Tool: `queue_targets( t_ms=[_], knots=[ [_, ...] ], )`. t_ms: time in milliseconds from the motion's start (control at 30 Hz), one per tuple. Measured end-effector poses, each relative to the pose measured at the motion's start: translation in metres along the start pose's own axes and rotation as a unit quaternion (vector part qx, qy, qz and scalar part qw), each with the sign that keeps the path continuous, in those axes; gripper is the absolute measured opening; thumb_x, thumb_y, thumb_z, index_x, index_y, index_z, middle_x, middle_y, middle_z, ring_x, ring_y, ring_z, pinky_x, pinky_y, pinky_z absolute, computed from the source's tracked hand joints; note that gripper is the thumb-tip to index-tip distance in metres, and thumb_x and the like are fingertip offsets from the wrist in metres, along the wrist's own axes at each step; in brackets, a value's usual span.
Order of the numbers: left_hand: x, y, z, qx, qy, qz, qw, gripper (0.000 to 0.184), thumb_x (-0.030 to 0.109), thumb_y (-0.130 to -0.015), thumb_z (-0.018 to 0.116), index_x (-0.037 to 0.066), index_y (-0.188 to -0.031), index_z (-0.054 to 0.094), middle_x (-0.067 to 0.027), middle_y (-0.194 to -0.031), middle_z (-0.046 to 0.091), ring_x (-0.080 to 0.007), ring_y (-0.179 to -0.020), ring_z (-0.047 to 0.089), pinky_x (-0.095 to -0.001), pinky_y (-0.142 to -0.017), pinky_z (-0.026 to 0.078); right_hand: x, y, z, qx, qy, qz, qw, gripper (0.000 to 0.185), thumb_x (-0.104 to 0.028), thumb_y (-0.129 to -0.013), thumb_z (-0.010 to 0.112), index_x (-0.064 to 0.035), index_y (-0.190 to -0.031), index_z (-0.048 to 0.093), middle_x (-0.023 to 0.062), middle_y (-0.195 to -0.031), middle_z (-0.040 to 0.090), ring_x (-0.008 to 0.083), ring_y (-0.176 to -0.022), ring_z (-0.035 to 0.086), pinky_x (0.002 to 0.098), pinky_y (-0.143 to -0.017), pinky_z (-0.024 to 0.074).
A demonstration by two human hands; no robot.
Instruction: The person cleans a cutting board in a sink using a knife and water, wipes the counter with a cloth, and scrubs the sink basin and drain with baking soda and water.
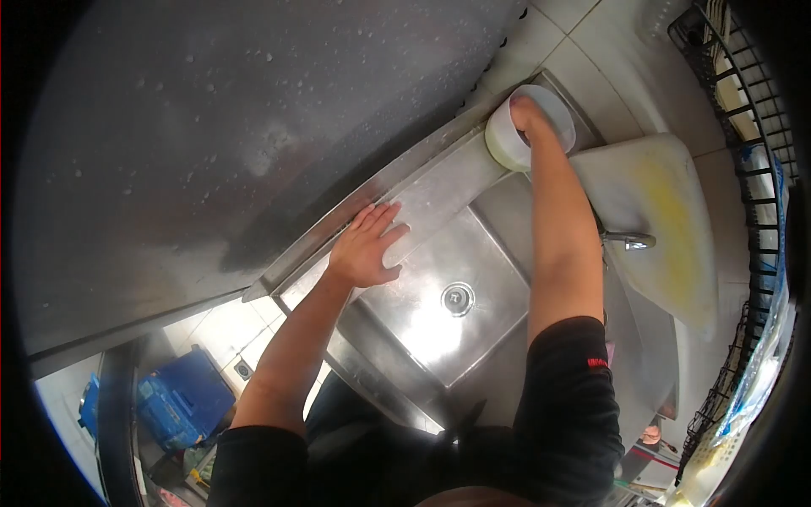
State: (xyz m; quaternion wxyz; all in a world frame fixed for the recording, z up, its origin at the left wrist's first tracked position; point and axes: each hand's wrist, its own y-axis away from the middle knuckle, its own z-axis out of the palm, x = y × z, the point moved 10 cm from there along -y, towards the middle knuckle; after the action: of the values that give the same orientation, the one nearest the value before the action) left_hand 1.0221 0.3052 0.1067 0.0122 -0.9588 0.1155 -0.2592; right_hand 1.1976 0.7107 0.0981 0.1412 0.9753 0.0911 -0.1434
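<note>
A smooth, round tub [504, 150] of whitish, translucent plastic is set on the steel ledge [448, 190] at the far corner of the sink [486, 262], and the right hand [524, 114] is lowered into its mouth – the fingers are partly hidden there, so whether they are closed on anything cannot be told. The left hand [369, 245] is spread, palm down, its fingers held apart over the near stretch of the ledge; whether the metal is touched cannot be made out. The square basin is formed of brushed steel, with a bright glare thrown across its floor beside the round, ringed drain [457, 299]. To the right, a curved metal tap [632, 241] is seen against a pale, round-cornered board [655, 194], streaked with yellow. A broad, dull grey panel [253, 110], speckled with pale spots, is seen at the left.
</note>
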Motion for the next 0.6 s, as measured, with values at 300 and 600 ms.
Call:
queue_targets(
  t_ms=[300,600],
  knots=[
    [-0.001,0.000,0.002,-0.003,-0.006,-0.004,1.000,0.069,0.035,-0.069,0.075,0.015,-0.132,0.056,-0.0141,-0.156,0.032,-0.0291,-0.144,0.028,-0.0428,-0.121,0.018,-0.011,0.040,-0.057,0.032,-0.211,-0.090,0.973,0.022,-0.020,-0.079,0.070,-0.0007,-0.090,0.069,0.0075,-0.094,0.069,0.0222,-0.091,0.066,0.0376,-0.083,0.0505],
    [0.007,-0.004,-0.001,0.003,-0.015,0.006,1.000,0.068,0.035,-0.067,0.075,0.014,-0.129,0.058,-0.0154,-0.153,0.037,-0.0314,-0.142,0.033,-0.0457,-0.120,0.020,-0.014,0.097,-0.082,0.109,-0.126,-0.087,0.982,0.033,-0.027,-0.072,0.074,-0.0043,-0.095,0.064,0.0101,-0.089,0.068,0.0216,-0.083,0.065,0.0350,-0.078,0.0521]
  ],
)
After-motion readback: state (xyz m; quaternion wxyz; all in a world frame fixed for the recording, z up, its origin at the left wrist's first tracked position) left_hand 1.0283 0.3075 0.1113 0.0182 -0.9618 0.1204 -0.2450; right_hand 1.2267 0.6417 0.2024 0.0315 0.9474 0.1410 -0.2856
